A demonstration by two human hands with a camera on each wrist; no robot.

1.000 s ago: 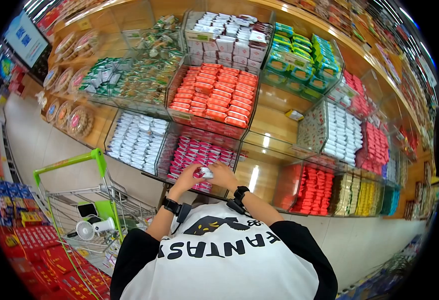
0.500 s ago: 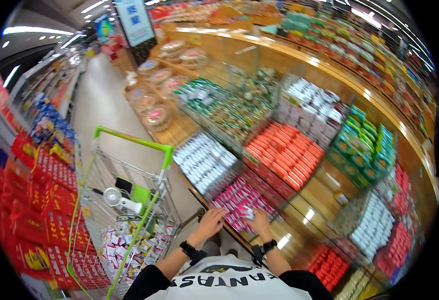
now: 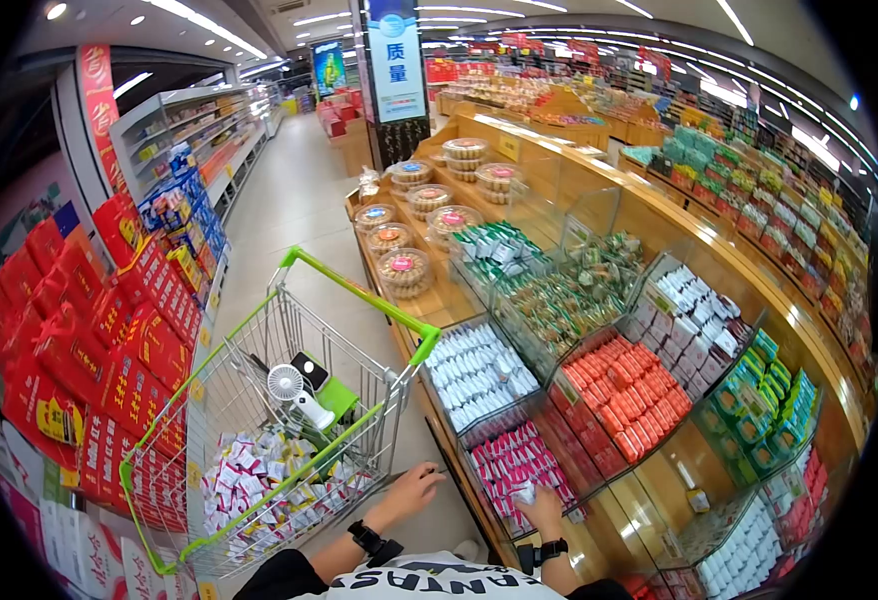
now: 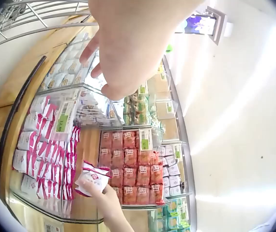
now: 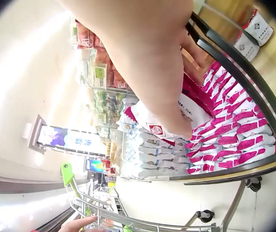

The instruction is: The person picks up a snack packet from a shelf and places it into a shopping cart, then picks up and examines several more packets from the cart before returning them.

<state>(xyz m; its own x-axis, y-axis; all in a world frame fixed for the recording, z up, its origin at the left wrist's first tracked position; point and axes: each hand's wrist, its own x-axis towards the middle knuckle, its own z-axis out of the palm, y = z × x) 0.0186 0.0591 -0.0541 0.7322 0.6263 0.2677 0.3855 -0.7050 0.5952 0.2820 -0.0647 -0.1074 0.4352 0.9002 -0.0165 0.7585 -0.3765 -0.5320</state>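
Note:
My right hand (image 3: 544,512) pinches a small white and magenta snack packet (image 4: 93,180) between thumb and fingers. It is above the near bin of matching magenta-and-white packets (image 3: 514,460). My left hand (image 3: 414,494) is empty, its fingers loosely extended, between the shopping cart (image 3: 359,300) and the bin's front edge. In the right wrist view, part of the packet (image 5: 196,112) shows beyond my thumb. Many white and magenta packets (image 3: 249,490) lie loose in the cart, along with a white handheld fan (image 3: 294,390) and a green item (image 3: 337,398).
Beside the magenta bin stand bins of white packets (image 3: 479,372) and orange-red packets (image 3: 624,395), with clear plastic walls. Round tubs of cookies (image 3: 404,272) line the wooden shelf. Red gift boxes (image 3: 129,400) are stacked left of the cart. An aisle (image 3: 279,190) runs beyond it.
My view has swung left and up, bringing the cart and aisle more into sight. My hands, together at the packet earlier, have parted; the left has moved toward the cart while the right keeps the packet.

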